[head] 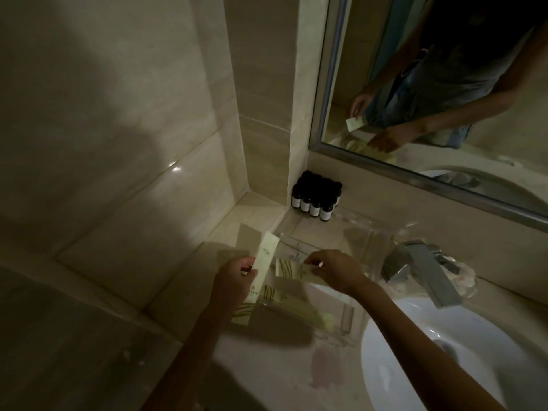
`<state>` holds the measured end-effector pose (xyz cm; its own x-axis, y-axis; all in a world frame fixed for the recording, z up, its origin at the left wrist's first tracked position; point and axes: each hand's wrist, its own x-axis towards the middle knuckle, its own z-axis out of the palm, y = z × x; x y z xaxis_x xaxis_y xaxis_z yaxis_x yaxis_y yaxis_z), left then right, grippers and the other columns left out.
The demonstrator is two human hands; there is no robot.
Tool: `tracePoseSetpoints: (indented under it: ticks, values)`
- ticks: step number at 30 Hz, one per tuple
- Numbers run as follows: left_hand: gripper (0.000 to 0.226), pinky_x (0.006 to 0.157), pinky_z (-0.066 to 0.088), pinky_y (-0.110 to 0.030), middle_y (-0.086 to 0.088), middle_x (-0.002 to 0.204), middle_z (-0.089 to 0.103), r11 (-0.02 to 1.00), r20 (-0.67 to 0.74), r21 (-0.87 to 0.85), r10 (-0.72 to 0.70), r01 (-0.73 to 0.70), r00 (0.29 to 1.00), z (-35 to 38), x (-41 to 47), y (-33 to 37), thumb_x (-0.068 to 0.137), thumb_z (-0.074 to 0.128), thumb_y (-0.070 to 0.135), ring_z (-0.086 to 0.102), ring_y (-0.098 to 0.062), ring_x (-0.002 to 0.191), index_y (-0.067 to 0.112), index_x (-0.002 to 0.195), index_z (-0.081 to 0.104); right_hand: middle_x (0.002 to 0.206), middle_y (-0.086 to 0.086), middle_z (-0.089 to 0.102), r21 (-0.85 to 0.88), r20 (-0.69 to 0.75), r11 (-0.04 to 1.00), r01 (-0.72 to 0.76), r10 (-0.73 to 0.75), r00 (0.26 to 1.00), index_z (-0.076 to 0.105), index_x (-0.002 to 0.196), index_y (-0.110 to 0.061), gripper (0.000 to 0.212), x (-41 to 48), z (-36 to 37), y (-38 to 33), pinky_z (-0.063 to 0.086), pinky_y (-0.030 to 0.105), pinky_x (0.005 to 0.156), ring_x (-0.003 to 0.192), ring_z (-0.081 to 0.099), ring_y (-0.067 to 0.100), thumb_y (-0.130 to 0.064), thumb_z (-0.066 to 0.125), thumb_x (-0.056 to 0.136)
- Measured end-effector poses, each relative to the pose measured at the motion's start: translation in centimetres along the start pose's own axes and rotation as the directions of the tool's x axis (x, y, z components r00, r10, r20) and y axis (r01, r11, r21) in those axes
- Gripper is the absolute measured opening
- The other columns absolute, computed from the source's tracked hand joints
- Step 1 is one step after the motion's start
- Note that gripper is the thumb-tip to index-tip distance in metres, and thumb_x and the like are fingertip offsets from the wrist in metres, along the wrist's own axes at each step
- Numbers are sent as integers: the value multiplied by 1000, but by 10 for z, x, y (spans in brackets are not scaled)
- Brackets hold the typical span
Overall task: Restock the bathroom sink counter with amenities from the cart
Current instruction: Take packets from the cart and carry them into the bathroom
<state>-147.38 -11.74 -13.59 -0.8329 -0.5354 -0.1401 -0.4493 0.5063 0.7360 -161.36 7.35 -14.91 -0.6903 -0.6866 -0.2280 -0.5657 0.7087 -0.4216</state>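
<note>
— Where are the packets?
— Left hand [235,281] curls its fingers round a tall pale packet [267,262] near the counter's [267,366] left edge. Right hand [335,271] pinches a striped packet [289,269] over the clear tray [353,315].
— Room around them?
— Bottles [315,200] stand well apart in the back corner, and the basin [474,336] is just right of the tray

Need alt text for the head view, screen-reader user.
In a dim bathroom, a person's left hand holds a long pale amenity packet while the right hand pinches a striped packet over a clear tray on the sink counter. Small dark bottles stand in the corner; a chrome faucet and white basin lie to the right.
</note>
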Motion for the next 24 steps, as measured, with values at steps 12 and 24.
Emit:
tracePoseSetpoints:
  ticks: [12,24]
  values:
    - [29,69,42,-16,-11,112,69,1000,0,5,-14,14,1000,-6,-3,-8,91,62,11,61,-16,89,4,118,65,103,1,67,398,86,907,-137,112,990,69,110,-15,20,-9,44,12,50,33,86,92,62,16,-12,60,92]
    - [28,63,42,-9,-7,111,70,998,50,57,-24,22,998,3,-2,-14,92,60,15,60,-11,83,9,118,66,115,2,68,449,154,879,-163,104,983,68,116,-15,26,-11,74,7,47,16,84,86,60,0,-10,54,96]
